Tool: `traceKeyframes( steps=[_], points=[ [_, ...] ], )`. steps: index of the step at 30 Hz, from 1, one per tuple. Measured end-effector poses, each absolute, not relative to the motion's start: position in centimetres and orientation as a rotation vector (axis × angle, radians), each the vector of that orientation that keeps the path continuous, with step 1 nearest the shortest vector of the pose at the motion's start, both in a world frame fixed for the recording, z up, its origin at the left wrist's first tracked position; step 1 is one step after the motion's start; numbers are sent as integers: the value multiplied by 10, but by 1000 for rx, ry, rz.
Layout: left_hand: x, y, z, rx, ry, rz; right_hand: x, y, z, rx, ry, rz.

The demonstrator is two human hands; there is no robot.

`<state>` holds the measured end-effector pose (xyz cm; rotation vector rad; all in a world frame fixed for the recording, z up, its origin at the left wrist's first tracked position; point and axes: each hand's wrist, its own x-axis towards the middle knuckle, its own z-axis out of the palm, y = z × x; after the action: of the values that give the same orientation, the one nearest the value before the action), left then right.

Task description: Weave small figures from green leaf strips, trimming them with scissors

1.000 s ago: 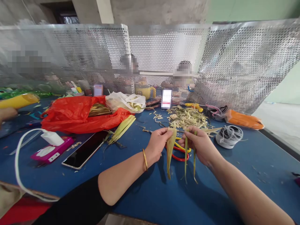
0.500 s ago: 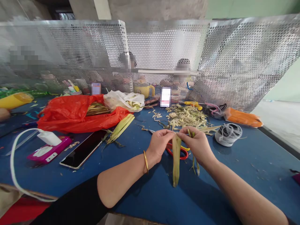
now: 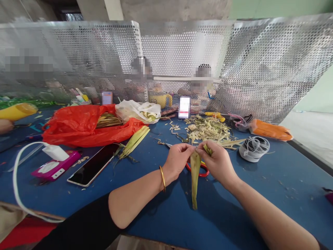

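Note:
A long green-yellow husk strip hangs down over the blue table, its top pinched between my two hands. My left hand, with a gold bangle at the wrist, is closed on the strip's upper left edge. Against the upper right edge, my right hand is closed too, with a folded green piece showing between its fingers. Red-handled scissors lie on the table behind the strip, partly hidden by it and my hands. A heap of shredded husk lies beyond my hands.
Left are a red bag, husk strips, a dark phone and a purple power strip with a white cable. Right are a cord spool and an orange packet. A perforated metal screen stands behind; people are beyond it.
The husk strip has turned and looks narrower toward its lower end. Thin green pieces that dangled below my right hand no longer show there. Both hands stay nearly in place.

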<state>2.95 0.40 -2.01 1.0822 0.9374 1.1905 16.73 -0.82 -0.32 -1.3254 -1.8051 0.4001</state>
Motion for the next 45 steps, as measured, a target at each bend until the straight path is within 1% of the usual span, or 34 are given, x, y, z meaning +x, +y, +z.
traceKeyframes(
  steps=[3, 7, 9, 11, 13, 16, 18, 20, 22, 24, 26, 28, 31, 32, 35, 36, 40, 45],
  points=[
    [30, 3, -20, 1085, 929, 1195, 165, -9, -3, -1333, -1800, 370],
    [30, 2, -16, 1037, 945, 1193, 166, -6, -6, -1374, -1600, 658],
    [30, 1, -16, 1012, 958, 1174, 168, -4, -7, -1368, -1540, 736],
    [30, 1, -17, 1013, 970, 1135, 170, -3, -8, -1386, -1533, 700],
    [31, 0, -18, 1046, 982, 1119, 168, -4, -8, -1418, -1558, 592],
    [30, 2, -20, 1116, 1017, 1184, 162, -11, 0, -1405, -1621, 421],
    [28, 5, -20, 1123, 1067, 1240, 160, -22, 11, -1319, -1663, 380],
    [25, 13, -20, 1057, 1129, 1272, 166, -35, 27, -1179, -1750, 529],
    [19, 22, -21, 945, 1181, 1294, 182, -49, 43, -1013, -1964, 954],
    [13, 32, -22, 864, 1215, 1328, 205, -59, 54, -904, -2122, 1231],
    [8, 40, -23, 841, 1242, 1369, 223, -65, 59, -769, -2157, 1344],
    [6, 42, -22, 848, 1248, 1392, 225, -64, 59, -758, -2073, 1359],
    [10, 34, -18, 883, 1149, 1338, 202, -52, 50, -945, -1907, 1289],
    [12, 29, -16, 903, 1089, 1291, 191, -46, 46, -1033, -1840, 1206],
    [19, 13, -10, 984, 930, 1117, 171, -22, 29, -1247, -1715, 813],
    [21, 8, -9, 1015, 897, 1068, 169, -15, 23, -1284, -1673, 740],
    [24, 0, -6, 1114, 849, 1014, 176, -4, 7, -1316, -1682, 668],
    [25, 1, -9, 1145, 837, 999, 179, -7, 7, -1382, -1789, 539]
  ],
)
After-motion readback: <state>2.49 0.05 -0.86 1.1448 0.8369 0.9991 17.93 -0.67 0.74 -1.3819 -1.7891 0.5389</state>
